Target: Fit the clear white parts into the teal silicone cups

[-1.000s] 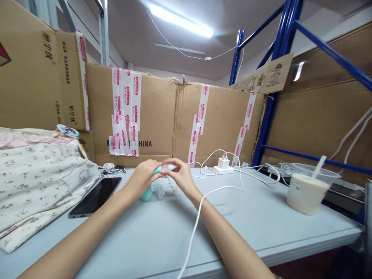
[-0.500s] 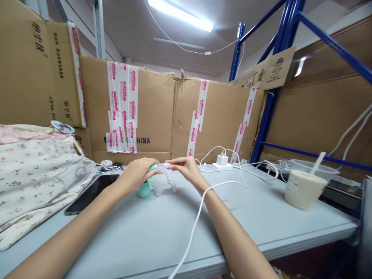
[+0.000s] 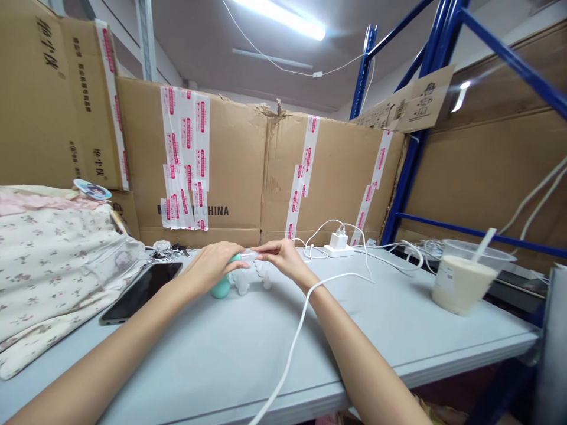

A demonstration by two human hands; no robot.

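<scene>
"What are the hands doing?"

"The left hand (image 3: 217, 265) is closed around a mint-green piece (image 3: 236, 257); the right hand (image 3: 283, 258) pinches the clear part (image 3: 248, 255) at its end, fingertips close together. It's all held just above the table (image 3: 248, 354)."

"And the rounded mint-green bulb (image 3: 220, 288) under the left hand?"

"I can't tell whether it joins the piece above; the fingers hide that."

"What could go wrong?"

"That pinch looks slight, so a sharp twist or tug might make the clear part slip. A hand jerking loose could knock over the small translucent figures (image 3: 243, 283) just below."

"Anything else?"

"The white cable (image 3: 292, 348) crosses the right forearm; a quick pull back could snag it."
</scene>
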